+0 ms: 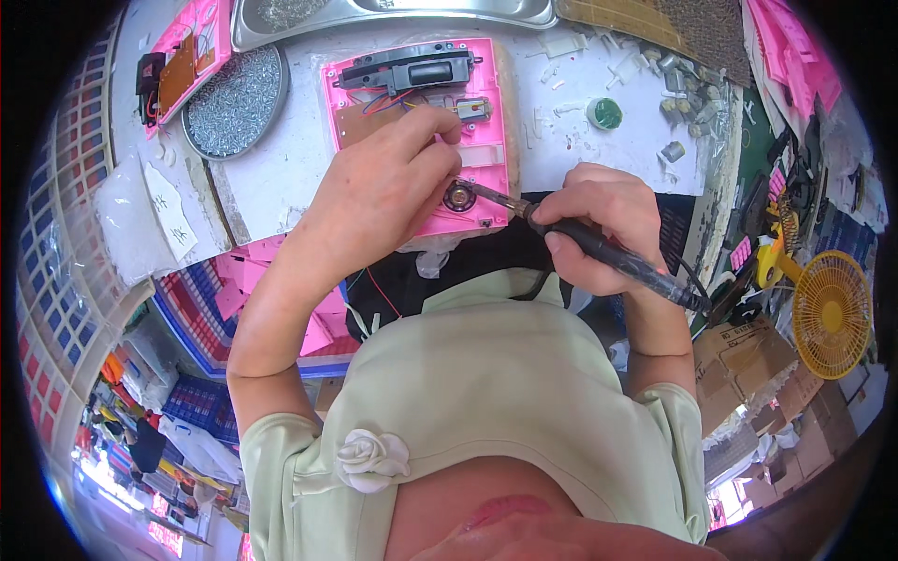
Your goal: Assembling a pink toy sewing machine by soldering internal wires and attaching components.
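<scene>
A pink plastic housing (498, 70) lies on the worktable in front of me, with a dark grey part (412, 67), a brown board (360, 124), thin wires and a small motor (473, 109) in it. Near its lower edge sits a round black speaker (459, 196). My right hand (603, 220) is closed around the black handle of a soldering iron (608, 252), whose metal tip reaches the speaker's upper edge. My left hand (398, 182) rests over the housing, its fingers pinched together beside the speaker. Whatever they hold is hidden.
At the left stand a round dish of screws (238, 103) and another pink housing (192, 56). A metal tray (393, 17) lies at the back. Small motors (687, 93) and a green round piece (605, 114) are on the right, a yellow fan (831, 313) beyond.
</scene>
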{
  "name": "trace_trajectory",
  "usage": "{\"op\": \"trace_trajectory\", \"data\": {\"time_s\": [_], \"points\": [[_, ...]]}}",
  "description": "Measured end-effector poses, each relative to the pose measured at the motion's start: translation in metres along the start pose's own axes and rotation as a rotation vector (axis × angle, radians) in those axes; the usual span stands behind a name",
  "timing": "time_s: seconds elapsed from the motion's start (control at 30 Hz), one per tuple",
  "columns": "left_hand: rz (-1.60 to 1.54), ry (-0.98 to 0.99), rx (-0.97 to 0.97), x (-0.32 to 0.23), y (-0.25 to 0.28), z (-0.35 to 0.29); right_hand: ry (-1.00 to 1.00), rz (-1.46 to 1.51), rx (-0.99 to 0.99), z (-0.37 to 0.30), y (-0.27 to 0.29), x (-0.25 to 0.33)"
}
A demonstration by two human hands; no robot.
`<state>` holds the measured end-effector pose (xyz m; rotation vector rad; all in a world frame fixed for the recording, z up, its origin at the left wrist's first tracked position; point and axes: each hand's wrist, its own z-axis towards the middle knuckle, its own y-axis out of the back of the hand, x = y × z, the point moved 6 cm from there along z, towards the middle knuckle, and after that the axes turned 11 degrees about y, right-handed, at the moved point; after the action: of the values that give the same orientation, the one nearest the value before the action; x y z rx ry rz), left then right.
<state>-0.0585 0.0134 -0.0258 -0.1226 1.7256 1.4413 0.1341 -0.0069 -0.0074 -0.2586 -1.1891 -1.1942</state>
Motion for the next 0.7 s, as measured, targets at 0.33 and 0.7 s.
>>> {"op": "trace_trajectory", "data": {"time_s": [0.33, 0.7], "points": [[0.006, 0.005, 0.001, 0.000, -0.001, -0.001, -0.027, -0.004, -0.028, -0.002, 0.010, 0.005], [-0.017, 0.033, 0.048, 0.002, -0.001, -0.002, 0.006, 0.002, -0.010, -0.002, 0.001, 0.001]]}}
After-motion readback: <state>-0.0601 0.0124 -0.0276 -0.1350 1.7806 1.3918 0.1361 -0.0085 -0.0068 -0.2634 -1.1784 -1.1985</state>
